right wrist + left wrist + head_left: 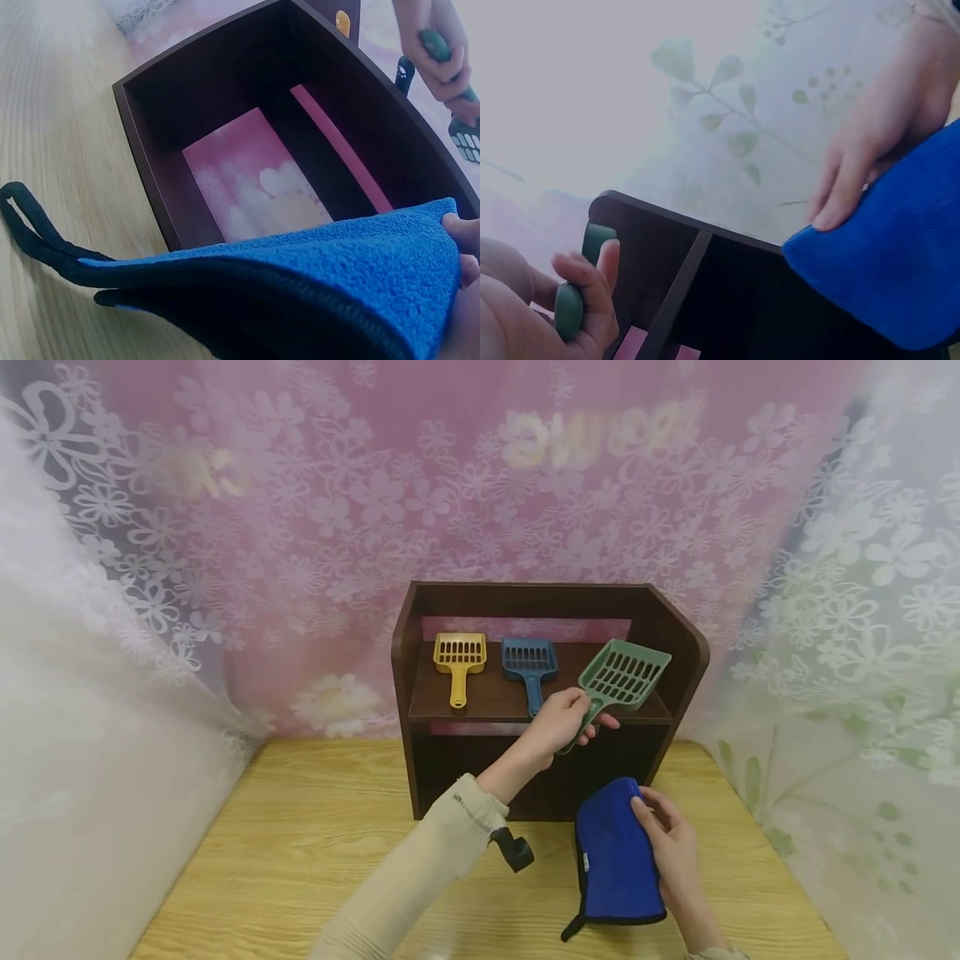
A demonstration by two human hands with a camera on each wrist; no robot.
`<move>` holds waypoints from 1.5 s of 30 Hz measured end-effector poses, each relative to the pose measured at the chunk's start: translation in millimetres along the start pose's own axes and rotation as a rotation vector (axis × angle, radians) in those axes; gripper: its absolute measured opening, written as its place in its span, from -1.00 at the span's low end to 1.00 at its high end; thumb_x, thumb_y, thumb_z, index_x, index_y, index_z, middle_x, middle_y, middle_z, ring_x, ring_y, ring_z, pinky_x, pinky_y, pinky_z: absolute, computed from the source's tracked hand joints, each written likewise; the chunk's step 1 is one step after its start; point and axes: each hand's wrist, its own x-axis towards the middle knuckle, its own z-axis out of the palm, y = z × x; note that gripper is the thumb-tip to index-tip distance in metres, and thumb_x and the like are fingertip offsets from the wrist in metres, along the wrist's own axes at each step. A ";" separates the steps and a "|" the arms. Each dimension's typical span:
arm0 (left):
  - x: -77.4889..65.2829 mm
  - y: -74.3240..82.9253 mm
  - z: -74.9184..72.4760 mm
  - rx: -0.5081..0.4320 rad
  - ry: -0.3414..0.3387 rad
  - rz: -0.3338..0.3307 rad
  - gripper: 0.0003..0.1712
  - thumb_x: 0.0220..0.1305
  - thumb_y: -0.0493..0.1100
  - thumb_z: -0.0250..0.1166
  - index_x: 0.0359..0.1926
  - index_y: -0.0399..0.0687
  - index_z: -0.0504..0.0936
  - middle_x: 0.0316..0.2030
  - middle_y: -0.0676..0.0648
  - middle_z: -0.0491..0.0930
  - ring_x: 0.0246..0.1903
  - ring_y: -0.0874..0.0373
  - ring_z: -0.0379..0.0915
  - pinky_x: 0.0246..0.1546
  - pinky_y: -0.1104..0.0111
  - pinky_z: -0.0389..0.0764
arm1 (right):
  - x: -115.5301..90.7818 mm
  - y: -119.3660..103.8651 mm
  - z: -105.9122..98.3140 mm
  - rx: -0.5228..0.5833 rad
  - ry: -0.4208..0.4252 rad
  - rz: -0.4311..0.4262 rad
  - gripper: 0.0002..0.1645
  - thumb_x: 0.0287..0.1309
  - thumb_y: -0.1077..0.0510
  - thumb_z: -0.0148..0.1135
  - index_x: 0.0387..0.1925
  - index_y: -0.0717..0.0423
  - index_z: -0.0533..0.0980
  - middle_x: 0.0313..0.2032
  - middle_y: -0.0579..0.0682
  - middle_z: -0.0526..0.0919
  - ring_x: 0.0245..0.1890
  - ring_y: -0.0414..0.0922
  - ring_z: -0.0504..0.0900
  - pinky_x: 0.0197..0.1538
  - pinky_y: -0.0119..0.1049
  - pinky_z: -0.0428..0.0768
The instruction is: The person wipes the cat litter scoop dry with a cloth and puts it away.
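Note:
My left hand (561, 720) grips a green litter scoop (628, 675) by its handle, holding it in front of the shelf's right side with the slotted head up and to the right. In the left wrist view, fingers curl around the green handle (568, 311). Lower right, my right hand (672, 843) pinches the edge of a folded blue cloth (618, 860) with black trim and a hanging loop (34, 225). The cloth is apart from the scoop. A yellow litter scoop (460, 653) and a blue litter scoop (530, 658) lie on the upper shelf, handles forward.
A dark brown two-level shelf (525, 600) stands at the back of the wooden table (315, 843). Flowered curtains (315, 543) hang behind and on both sides. A black strap mount (513, 850) sits on my left sleeve.

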 end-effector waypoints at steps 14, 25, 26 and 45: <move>55.9 9.9 21.3 -0.182 0.225 -0.100 -0.64 0.56 -0.38 -0.09 0.27 -0.34 0.38 0.01 -0.31 0.65 -0.29 0.05 0.59 -0.21 0.33 0.70 | 1.1 3.2 -14.7 0.005 0.015 0.023 -0.53 0.43 0.07 0.23 0.21 0.29 0.47 -0.20 -0.33 0.70 -0.27 -0.30 0.68 -0.25 -0.41 0.66; 70.0 8.0 24.4 -0.221 0.150 -0.127 -0.54 0.54 -0.40 -0.08 0.38 -0.44 0.30 0.26 -0.33 0.48 0.09 -0.15 0.60 0.09 0.20 0.63 | -3.3 2.8 -14.6 -0.007 0.018 0.031 -0.49 0.45 0.05 0.21 0.23 0.32 0.44 -0.18 -0.34 0.69 -0.23 -0.31 0.67 -0.24 -0.41 0.65; 71.0 7.9 24.5 -0.215 0.142 -0.134 -0.55 0.55 -0.39 -0.08 0.38 -0.44 0.30 0.27 -0.33 0.47 0.10 -0.14 0.60 0.10 0.21 0.62 | -3.3 2.9 -14.3 -0.007 0.014 0.032 -0.48 0.45 0.05 0.21 0.24 0.32 0.44 -0.18 -0.34 0.69 -0.23 -0.31 0.67 -0.23 -0.40 0.66; 54.3 20.4 19.6 0.125 -0.024 -0.157 -0.40 0.62 0.01 0.00 0.44 -0.32 0.27 0.46 -0.20 0.24 0.37 -0.14 0.32 0.41 0.03 0.28 | -7.8 1.8 -9.3 0.000 0.004 0.017 -0.48 0.45 0.06 0.20 0.25 0.34 0.42 -0.16 -0.34 0.69 -0.21 -0.31 0.68 -0.21 -0.41 0.66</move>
